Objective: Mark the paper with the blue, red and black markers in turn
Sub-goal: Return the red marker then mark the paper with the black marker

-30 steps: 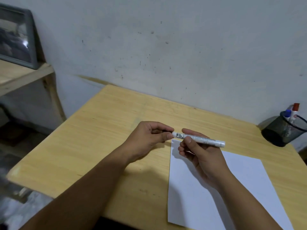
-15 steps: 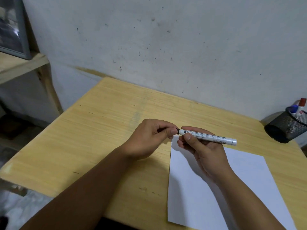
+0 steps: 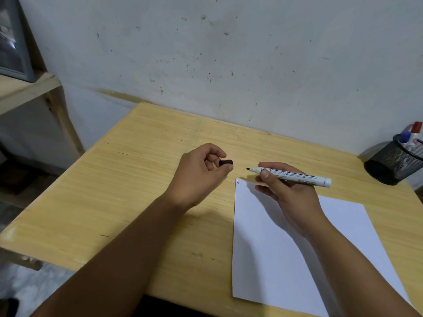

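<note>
Left hand (image 3: 201, 173) pinches the black cap (image 3: 226, 162); right hand (image 3: 288, 193) grips the uncapped black marker (image 3: 295, 176) above the paper (image 3: 297, 259) on the tabletop (image 3: 128, 191).

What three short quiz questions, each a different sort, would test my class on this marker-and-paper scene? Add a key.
1. True or false: the black marker in the right hand is uncapped.
2. Which hand holds the black cap?
A. left hand
B. right hand
C. neither
3. Fill in: the blue-capped marker and red-capped marker stand in the ____ holder at the table's far right.

Key: 1 true; 2 A; 3 mesh. The paper shows small marks at its top left corner.
</note>
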